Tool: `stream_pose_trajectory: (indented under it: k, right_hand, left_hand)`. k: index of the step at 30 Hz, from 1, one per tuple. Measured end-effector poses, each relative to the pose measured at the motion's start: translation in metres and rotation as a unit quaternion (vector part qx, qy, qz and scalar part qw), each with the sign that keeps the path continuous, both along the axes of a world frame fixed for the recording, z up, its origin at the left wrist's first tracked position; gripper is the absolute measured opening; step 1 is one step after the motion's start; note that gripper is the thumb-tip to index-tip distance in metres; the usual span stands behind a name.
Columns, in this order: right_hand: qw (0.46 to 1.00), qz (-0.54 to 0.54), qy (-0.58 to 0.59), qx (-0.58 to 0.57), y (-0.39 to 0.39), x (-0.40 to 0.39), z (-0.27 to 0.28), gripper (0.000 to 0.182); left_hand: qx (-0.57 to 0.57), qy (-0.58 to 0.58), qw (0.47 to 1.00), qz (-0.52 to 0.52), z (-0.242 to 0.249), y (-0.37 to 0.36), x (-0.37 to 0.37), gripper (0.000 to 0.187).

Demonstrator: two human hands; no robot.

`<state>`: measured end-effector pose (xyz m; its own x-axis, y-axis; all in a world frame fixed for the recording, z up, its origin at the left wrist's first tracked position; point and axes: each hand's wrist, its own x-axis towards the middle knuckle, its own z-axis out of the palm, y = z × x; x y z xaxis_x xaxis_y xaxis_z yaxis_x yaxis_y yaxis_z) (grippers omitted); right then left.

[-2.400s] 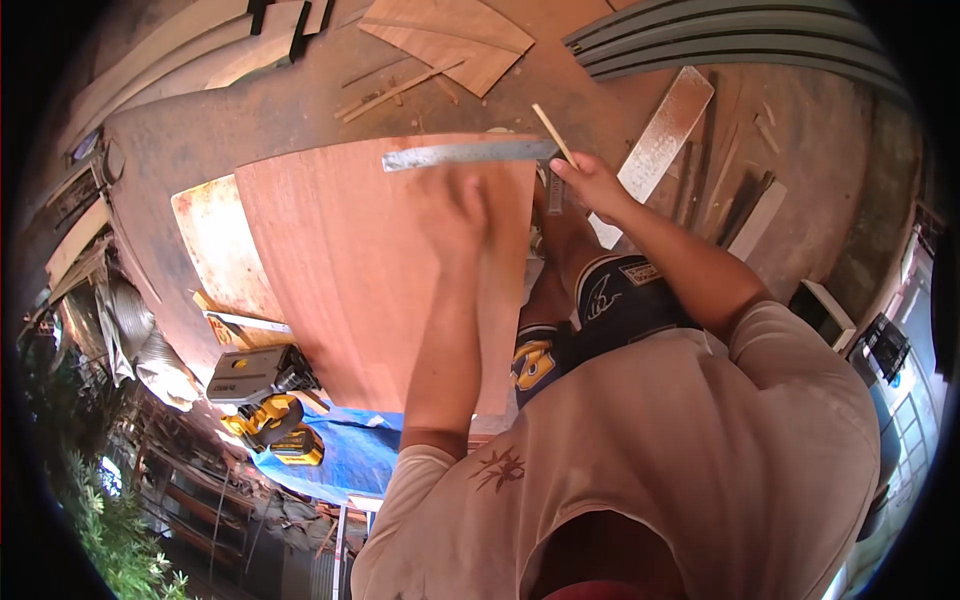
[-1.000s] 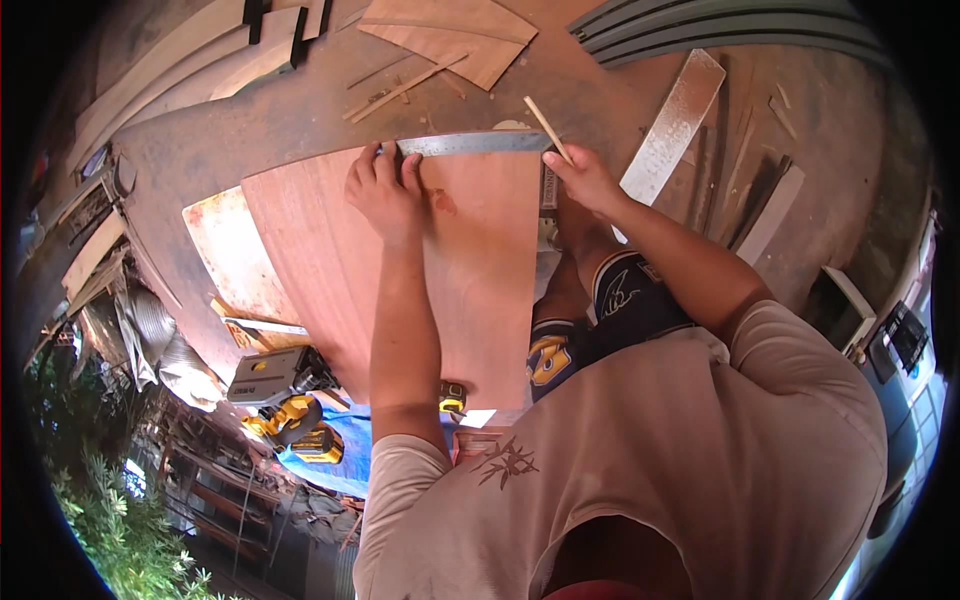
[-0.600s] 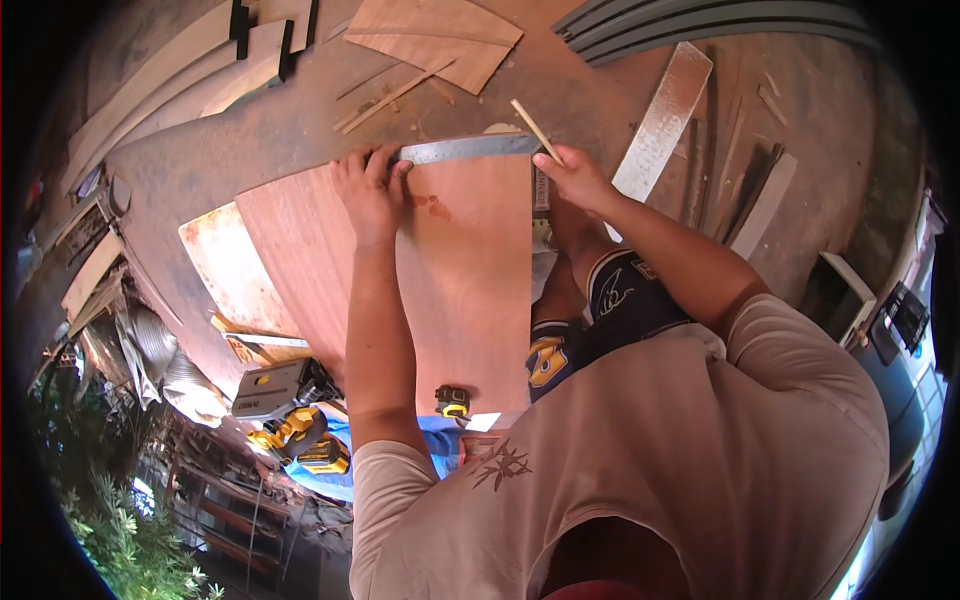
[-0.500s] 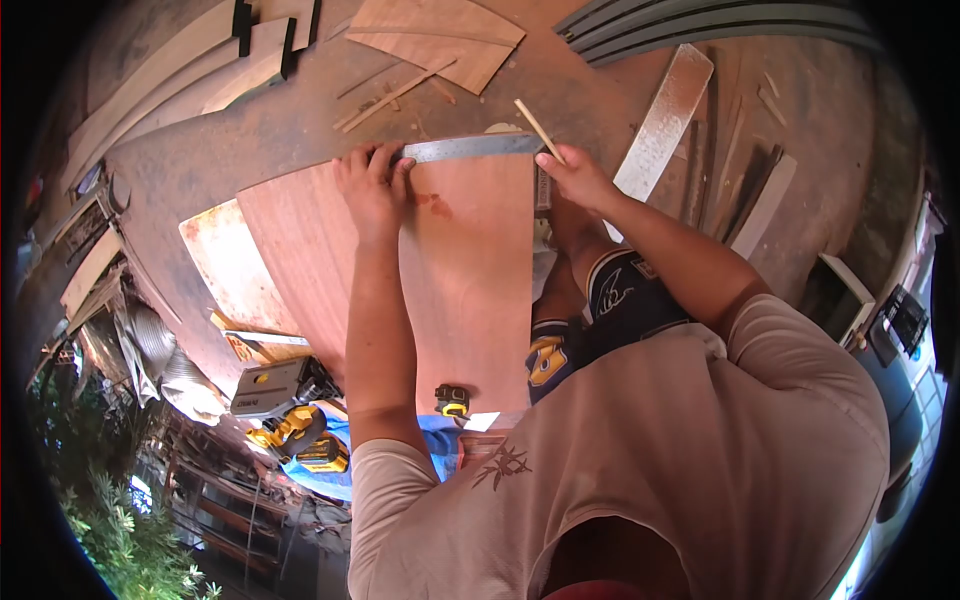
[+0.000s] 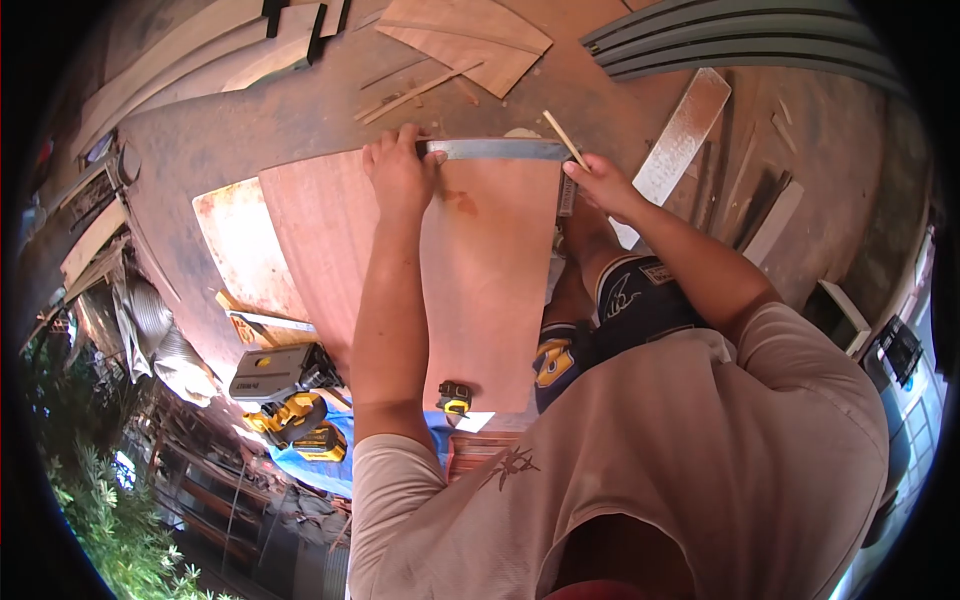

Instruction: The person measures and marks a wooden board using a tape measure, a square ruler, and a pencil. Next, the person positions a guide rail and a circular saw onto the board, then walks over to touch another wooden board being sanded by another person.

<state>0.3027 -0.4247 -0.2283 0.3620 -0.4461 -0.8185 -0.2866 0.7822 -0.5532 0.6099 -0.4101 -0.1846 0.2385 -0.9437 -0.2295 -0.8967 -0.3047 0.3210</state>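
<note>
Your left hand point(image 5: 402, 168) is clamping the steel square point(image 5: 500, 149) onto the plywood point(image 5: 490, 285); your right hand point(image 5: 604, 187), pinching a pencil point(image 5: 565, 138), should be steadying the stock point(image 5: 567, 197) beside it.

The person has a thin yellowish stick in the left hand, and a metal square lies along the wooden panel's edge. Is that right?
Not quite: the head view shows the thin yellowish stick in the right hand. The metal square does lie along the edge of the wooden panel.
</note>
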Motion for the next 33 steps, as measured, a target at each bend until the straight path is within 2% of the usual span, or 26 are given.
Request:
stream_pose_trajectory:
  k: [4,14,17,19,20,22,24,26,28,30,32,33]
  right_hand:
    - [1.000,0.006,0.007,-0.005,-0.003,0.003,0.008,0.023]
    - [0.999,0.006,-0.004,0.037,-0.004,-0.004,0.000,0.025]
    - [0.999,0.003,-0.019,0.047,-0.008,-0.002,0.005,0.023]
    - [0.998,-0.005,-0.032,0.052,0.000,-0.003,0.017,0.021]
    - [0.999,-0.003,-0.033,0.043,0.006,-0.004,0.026,0.021]
    - [0.996,0.057,-0.051,0.050,0.015,-0.008,0.046,0.019]
    - [0.988,0.145,-0.035,-0.035,0.033,0.004,0.060,0.020]
    - [0.973,0.203,-0.090,-0.070,0.060,0.020,0.050,0.016]
    - [0.941,0.299,-0.126,-0.091,0.090,0.046,0.030,0.020]
    - [0.896,0.412,-0.117,-0.119,0.120,0.082,0.013,0.025]
    - [0.837,0.519,-0.135,-0.106,0.136,0.121,0.019,0.029]
    - [0.826,0.533,-0.127,-0.131,0.143,0.137,0.033,0.028]
  left_hand:
    - [0.008,0.036,0.999,0.013,-0.002,0.002,0.003,0.028]
    - [-0.052,0.028,0.998,-0.003,-0.001,0.004,0.007,0.024]
    - [-0.031,0.027,0.999,0.007,-0.001,0.007,0.006,0.027]
    - [-0.087,0.014,0.996,-0.004,0.000,0.015,0.002,0.039]
    - [-0.093,0.019,0.995,0.000,0.004,0.022,-0.004,0.039]
    - [-0.154,0.116,0.974,0.122,0.031,0.057,-0.017,0.051]
    - [-0.164,0.163,0.951,0.207,0.043,0.109,-0.031,0.058]
    - [-0.189,0.143,0.921,0.310,0.043,0.166,-0.033,0.039]
    - [-0.121,0.109,0.913,0.374,0.038,0.237,-0.019,0.023]
    - [-0.108,0.049,0.900,0.419,0.038,0.298,-0.013,0.016]
    - [-0.067,0.114,0.869,0.476,0.027,0.367,0.002,0.016]
    - [-0.091,0.168,0.842,0.505,0.028,0.391,0.006,0.017]
